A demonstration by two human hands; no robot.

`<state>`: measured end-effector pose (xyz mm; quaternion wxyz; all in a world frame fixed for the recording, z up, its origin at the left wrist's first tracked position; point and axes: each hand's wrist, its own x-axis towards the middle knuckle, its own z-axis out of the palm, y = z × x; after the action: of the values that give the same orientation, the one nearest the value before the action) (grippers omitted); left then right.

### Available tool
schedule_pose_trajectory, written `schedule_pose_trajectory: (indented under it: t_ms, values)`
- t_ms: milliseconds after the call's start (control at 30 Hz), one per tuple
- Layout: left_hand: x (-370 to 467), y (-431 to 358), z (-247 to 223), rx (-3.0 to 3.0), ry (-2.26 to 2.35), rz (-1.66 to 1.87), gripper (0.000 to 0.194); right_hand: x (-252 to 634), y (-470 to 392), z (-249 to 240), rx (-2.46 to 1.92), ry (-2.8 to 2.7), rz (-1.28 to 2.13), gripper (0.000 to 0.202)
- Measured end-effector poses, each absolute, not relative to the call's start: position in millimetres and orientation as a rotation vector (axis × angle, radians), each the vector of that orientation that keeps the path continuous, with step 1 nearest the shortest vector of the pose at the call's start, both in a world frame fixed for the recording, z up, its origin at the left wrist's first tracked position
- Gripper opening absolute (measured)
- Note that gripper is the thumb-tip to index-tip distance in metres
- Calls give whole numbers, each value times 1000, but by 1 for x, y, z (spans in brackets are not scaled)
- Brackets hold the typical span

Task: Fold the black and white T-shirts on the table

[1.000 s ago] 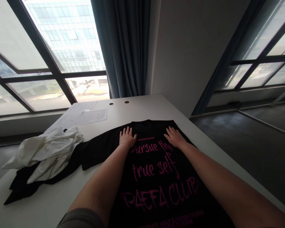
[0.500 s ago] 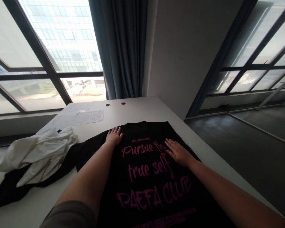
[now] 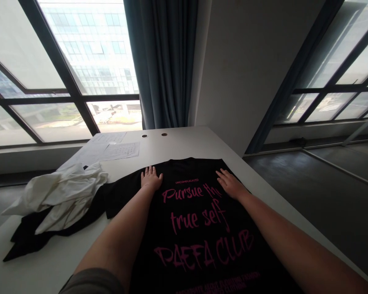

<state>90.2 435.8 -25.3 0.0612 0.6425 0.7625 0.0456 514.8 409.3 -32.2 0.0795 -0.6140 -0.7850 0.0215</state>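
A black T-shirt [image 3: 196, 237] with pink lettering lies spread on the white table, its neckline toward the far end. Flat on the cloth near the left shoulder rests my left hand [image 3: 151, 178], fingers spread. My right hand [image 3: 230, 183] lies on the shirt near its right shoulder, fingers stretched out and covering the end of the top line of large letters. One sleeve reaches out to the left. The right sleeve does not show, and the shirt's lower hem is outside the view.
Crumpled white cloth [image 3: 70, 196] and black cloth [image 3: 27, 232] lie on the table's left side. Paper sheets [image 3: 119, 150] are at the far left, near two round holes in the white table [image 3: 187, 143]. A blue curtain [image 3: 165, 65], windows and a wall stand behind.
My right hand has slid up the shirt toward the right shoulder. My left hand stays near the left shoulder, turned slightly. The whole view has shifted a little.
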Motion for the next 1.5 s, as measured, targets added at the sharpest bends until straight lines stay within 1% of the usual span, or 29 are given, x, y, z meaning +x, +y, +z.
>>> schedule_pose_trajectory:
  t_ms: [67,167,400,533,633,767,867,1167,1300,1367,1433,1500]
  values:
    - [87,440,-24,1920,2314,134,80,517,421,-35,-1961,-2332,49,63]
    - [88,447,-23,1888,2329,129,78,522,423,-44,-2006,-2362,1,66]
    - [87,447,-20,1939,2352,227,71,541,386,-61,-1733,-2384,-47,59]
    - [100,425,-6,2087,2348,232,63,542,378,-61,-1646,-2321,-40,55]
    - [113,387,-1,2257,2199,247,60,540,381,-61,-1623,-2282,-37,53]
    - [117,323,-14,2347,2056,295,60,540,384,-63,-1581,-2256,-46,50]
    - [109,296,-23,2325,2053,317,60,542,385,-64,-1563,-2245,-51,50]
    - [106,307,-23,2240,2089,262,64,537,381,-56,-1580,-2203,3,48]
    - [105,306,-23,2273,2052,197,69,531,381,-46,-1582,-2086,60,39]
    - [105,306,-23,2272,2043,190,70,521,380,-37,-1594,-1979,40,36]
    - [104,305,-22,2260,2046,206,70,503,375,-29,-1591,-1904,-6,36]
    - [104,305,-22,2251,2048,227,69,480,362,-23,-1515,-1924,-14,36]
